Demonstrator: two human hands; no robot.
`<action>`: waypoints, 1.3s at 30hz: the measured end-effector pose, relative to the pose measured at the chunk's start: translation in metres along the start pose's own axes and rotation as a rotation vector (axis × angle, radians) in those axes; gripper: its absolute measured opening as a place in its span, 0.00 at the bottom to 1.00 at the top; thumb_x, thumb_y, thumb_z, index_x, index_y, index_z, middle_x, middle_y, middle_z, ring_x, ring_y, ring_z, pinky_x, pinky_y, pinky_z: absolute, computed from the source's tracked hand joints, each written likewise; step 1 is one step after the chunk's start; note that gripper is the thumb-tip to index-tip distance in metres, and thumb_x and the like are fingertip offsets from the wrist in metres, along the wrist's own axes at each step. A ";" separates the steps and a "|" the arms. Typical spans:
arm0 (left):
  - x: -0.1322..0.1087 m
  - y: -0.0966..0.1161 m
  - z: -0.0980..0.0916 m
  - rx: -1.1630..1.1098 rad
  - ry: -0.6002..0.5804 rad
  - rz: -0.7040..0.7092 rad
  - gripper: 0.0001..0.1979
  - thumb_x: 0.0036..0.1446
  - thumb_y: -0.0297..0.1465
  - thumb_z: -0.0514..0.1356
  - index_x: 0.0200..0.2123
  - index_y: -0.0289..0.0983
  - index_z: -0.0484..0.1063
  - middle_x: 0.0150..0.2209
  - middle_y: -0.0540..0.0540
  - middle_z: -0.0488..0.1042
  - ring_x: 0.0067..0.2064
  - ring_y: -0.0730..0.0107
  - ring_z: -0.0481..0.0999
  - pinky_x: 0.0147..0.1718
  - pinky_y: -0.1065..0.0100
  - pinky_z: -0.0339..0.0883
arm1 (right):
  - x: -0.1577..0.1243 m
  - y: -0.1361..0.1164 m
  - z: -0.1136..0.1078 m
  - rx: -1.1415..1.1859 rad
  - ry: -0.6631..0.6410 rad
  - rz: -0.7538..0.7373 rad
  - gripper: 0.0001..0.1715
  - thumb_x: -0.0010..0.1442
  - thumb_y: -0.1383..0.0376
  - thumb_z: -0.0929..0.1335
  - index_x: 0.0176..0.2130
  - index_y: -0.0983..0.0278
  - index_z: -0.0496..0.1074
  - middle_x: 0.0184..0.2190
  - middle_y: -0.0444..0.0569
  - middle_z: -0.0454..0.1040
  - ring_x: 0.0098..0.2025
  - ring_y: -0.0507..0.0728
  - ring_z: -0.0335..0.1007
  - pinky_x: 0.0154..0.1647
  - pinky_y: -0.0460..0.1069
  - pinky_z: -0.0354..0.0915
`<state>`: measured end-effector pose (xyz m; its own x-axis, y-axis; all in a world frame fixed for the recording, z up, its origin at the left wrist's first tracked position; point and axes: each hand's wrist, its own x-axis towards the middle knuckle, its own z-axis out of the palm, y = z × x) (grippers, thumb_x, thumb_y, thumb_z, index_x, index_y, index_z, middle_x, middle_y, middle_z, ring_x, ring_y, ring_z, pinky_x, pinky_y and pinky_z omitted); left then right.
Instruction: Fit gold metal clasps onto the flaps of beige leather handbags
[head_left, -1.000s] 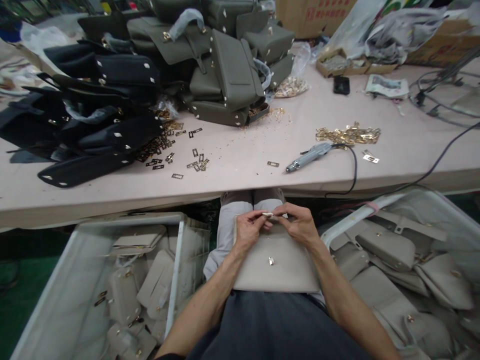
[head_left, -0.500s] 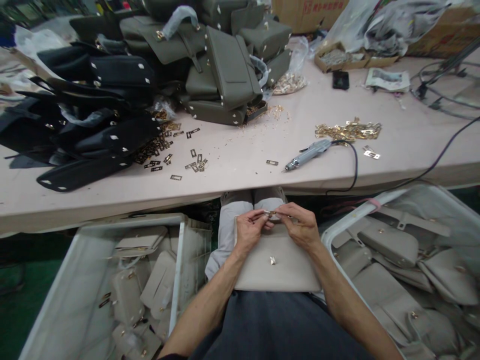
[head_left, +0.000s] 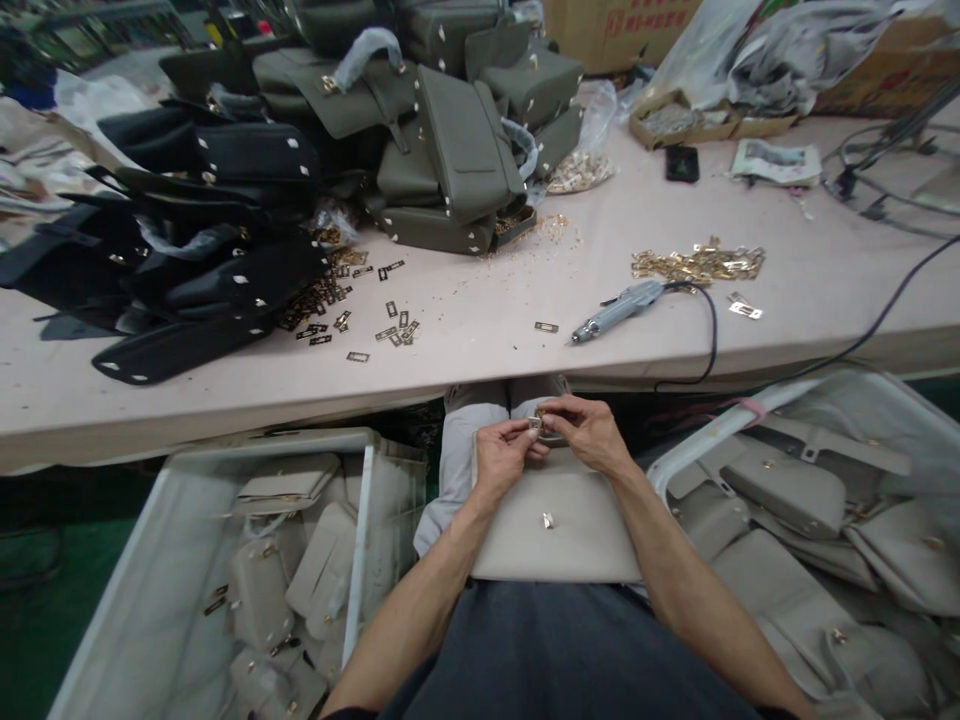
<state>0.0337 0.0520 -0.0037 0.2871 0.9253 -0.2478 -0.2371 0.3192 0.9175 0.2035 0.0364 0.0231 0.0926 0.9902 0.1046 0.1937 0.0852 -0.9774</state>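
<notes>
Pinches one small shiny metal fitting, too small to read for direction, between the nearly closed fingertips of left hand and right hand, over the far end of one flat beige leather bag laid across the lap, long axis left to right. Beyond, on a pinkish cloth-covered surface, one grey power screwdriver aimed leftward. Alongside, two whitish plastic bins and a green floor.

cardboard box | red printed characters | too blurred to read

Dark slate top and pale grey trousers
</notes>
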 end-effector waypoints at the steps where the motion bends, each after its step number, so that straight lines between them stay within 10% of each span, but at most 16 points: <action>1: 0.000 0.000 0.000 0.002 0.009 -0.007 0.27 0.50 0.43 0.75 0.43 0.25 0.81 0.27 0.37 0.81 0.26 0.60 0.82 0.26 0.68 0.79 | 0.000 0.001 0.000 0.000 0.000 0.011 0.12 0.61 0.59 0.74 0.43 0.62 0.82 0.41 0.51 0.80 0.43 0.59 0.77 0.46 0.52 0.73; 12: 0.006 -0.011 -0.001 -0.014 -0.028 -0.013 0.26 0.48 0.43 0.75 0.41 0.26 0.79 0.27 0.38 0.81 0.24 0.61 0.82 0.23 0.69 0.78 | 0.010 0.010 -0.012 0.142 -0.276 0.089 0.21 0.62 0.54 0.74 0.49 0.64 0.79 0.37 0.50 0.78 0.33 0.53 0.73 0.35 0.47 0.71; 24: 0.028 -0.004 0.000 0.090 0.036 -0.171 0.18 0.59 0.34 0.68 0.47 0.26 0.77 0.29 0.36 0.81 0.29 0.56 0.84 0.22 0.70 0.77 | 0.011 0.015 -0.014 0.193 0.143 0.057 0.20 0.58 0.53 0.77 0.41 0.65 0.80 0.30 0.49 0.77 0.31 0.56 0.75 0.36 0.51 0.73; 34: -0.038 0.026 -0.012 0.399 -0.185 0.224 0.11 0.61 0.28 0.62 0.44 0.38 0.85 0.46 0.40 0.82 0.49 0.54 0.82 0.50 0.56 0.78 | -0.030 -0.018 -0.022 0.171 0.110 -0.041 0.11 0.61 0.56 0.76 0.36 0.62 0.83 0.38 0.54 0.76 0.41 0.60 0.74 0.41 0.55 0.74; 39: -0.055 0.028 -0.012 0.364 -0.113 0.191 0.07 0.61 0.31 0.66 0.40 0.39 0.85 0.45 0.40 0.83 0.50 0.52 0.81 0.55 0.52 0.74 | -0.051 -0.020 -0.017 0.138 0.035 0.039 0.15 0.57 0.57 0.78 0.42 0.61 0.81 0.39 0.53 0.77 0.41 0.59 0.74 0.42 0.53 0.72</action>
<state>0.0003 0.0120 0.0316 0.3742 0.9262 -0.0457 0.0411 0.0327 0.9986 0.2114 -0.0177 0.0408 0.1323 0.9887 0.0704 0.0538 0.0637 -0.9965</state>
